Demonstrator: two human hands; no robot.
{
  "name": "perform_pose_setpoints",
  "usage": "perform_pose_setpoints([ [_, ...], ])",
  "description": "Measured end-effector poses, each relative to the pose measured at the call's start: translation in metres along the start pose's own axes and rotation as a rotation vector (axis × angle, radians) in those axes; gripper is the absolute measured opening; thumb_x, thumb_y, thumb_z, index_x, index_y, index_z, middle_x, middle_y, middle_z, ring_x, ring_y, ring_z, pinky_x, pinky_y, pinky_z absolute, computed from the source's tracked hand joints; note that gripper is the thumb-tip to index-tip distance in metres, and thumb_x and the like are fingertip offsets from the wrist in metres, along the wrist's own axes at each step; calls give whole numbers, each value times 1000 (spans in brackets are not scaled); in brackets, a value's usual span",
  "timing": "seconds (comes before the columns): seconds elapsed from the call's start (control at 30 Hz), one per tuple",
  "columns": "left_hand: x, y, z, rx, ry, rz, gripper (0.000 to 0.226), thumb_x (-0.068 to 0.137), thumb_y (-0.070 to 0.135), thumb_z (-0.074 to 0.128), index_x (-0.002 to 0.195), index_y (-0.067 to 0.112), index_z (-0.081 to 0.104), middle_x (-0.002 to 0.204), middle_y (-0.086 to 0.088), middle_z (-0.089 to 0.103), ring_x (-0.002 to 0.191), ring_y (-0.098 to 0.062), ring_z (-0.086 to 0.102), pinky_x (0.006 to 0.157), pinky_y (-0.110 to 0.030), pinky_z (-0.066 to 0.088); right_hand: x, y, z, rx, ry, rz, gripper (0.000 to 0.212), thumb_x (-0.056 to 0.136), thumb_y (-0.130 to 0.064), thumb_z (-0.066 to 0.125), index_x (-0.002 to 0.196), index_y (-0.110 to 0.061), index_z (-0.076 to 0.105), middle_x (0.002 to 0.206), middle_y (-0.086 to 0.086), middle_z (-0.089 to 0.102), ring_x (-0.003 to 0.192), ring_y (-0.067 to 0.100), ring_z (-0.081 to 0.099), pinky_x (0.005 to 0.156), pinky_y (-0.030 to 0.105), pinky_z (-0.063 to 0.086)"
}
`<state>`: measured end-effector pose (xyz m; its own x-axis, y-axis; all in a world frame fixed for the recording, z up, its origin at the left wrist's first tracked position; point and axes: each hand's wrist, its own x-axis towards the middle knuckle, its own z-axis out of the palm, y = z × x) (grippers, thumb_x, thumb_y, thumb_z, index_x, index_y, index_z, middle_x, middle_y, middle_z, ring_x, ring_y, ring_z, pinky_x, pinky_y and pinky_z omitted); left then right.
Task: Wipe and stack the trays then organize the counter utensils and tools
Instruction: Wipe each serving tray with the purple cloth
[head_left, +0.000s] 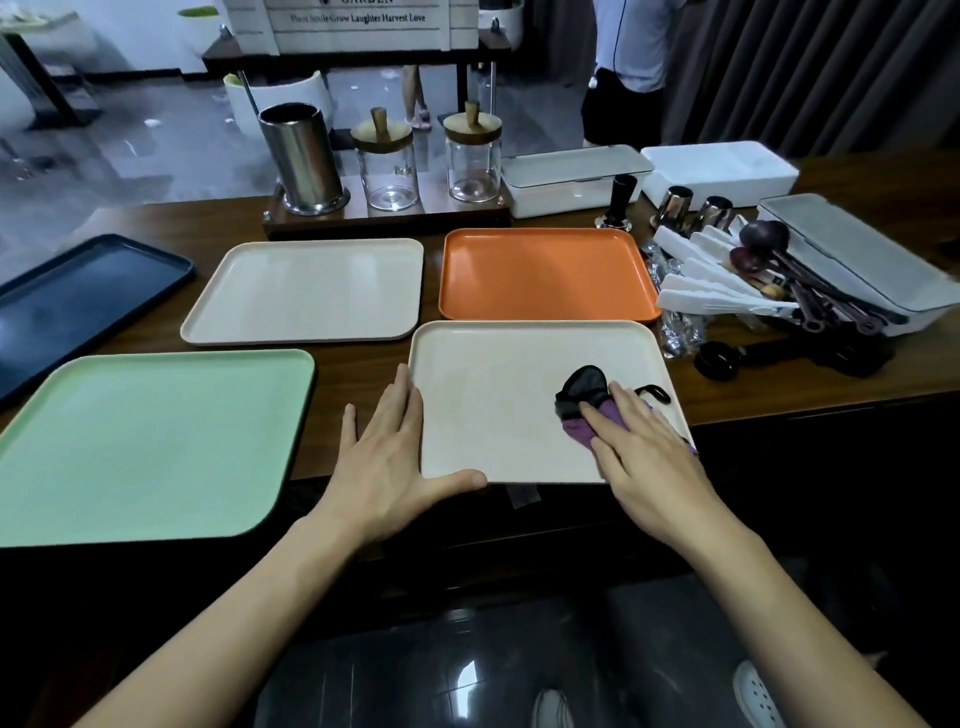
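Several trays lie flat on the dark wooden counter. A cream tray (498, 395) sits nearest me at the front edge. My right hand (649, 457) presses a purple and grey cloth (584, 402) flat onto its right part. My left hand (387, 457) rests open against that tray's left rim, thumb along its front edge. A green tray (145, 441) lies to the left, a second cream tray (306, 291) behind, an orange tray (545, 275) at the back right, and a dark blue tray (78, 296) at the far left.
A pile of white-handled utensils and dark measuring spoons (753, 280) leans on a white lidded box (857, 254) at the right. Behind the trays stand a steel canister (301, 156), two glass jars (387, 166), a black tamper (621, 202) and two steel cups (696, 208). A person stands beyond the counter.
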<state>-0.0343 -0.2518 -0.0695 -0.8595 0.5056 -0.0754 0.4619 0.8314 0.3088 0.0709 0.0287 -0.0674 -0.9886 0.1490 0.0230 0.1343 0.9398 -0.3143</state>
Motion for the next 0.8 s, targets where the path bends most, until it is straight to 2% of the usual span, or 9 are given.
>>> perform_pose_setpoints([
  [0.07,0,-7,-4,-10,-35,64,127,65,105,27,159,34,-19,166,10,-26,156,-11,-10,124,-58,-8,2,-2,-2,-5,-1,12,50,107,-28,34,156,-30,33,168,6,9,155,20,6,124,30,-1],
  [0.17,1,-14,-5,41,-60,84,128,67,104,25,162,27,-12,167,10,-22,156,-9,-12,124,-57,-9,1,-9,-3,-20,-7,32,51,105,-25,35,156,-27,33,168,9,11,155,23,8,123,32,0],
  [0.3,1,-13,-1,21,-20,85,130,65,105,25,159,28,-23,168,7,-20,156,-8,-11,124,-55,-10,0,-43,6,4,-34,-51,59,98,-35,21,155,-28,35,167,9,15,154,24,13,125,36,5],
  [0.47,2,-15,4,-49,20,98,134,61,107,27,155,31,-30,169,9,-16,156,-8,-7,124,-56,-7,17,-100,20,43,-101,-218,52,104,-22,39,155,-31,34,168,4,14,154,20,9,123,34,2],
  [0.67,3,-17,2,-83,-4,108,130,58,106,20,151,35,-36,167,10,-24,154,-12,-20,125,-53,-7,37,-123,33,41,-160,-295,50,106,-22,35,155,-33,35,168,3,14,155,20,7,124,37,3],
  [0.8,3,-16,2,-78,0,116,127,68,100,34,152,34,-35,166,12,-25,153,-12,-23,126,-51,-9,45,-121,34,27,-167,-298,48,107,-24,34,154,-34,35,168,5,14,155,21,7,125,41,5],
])
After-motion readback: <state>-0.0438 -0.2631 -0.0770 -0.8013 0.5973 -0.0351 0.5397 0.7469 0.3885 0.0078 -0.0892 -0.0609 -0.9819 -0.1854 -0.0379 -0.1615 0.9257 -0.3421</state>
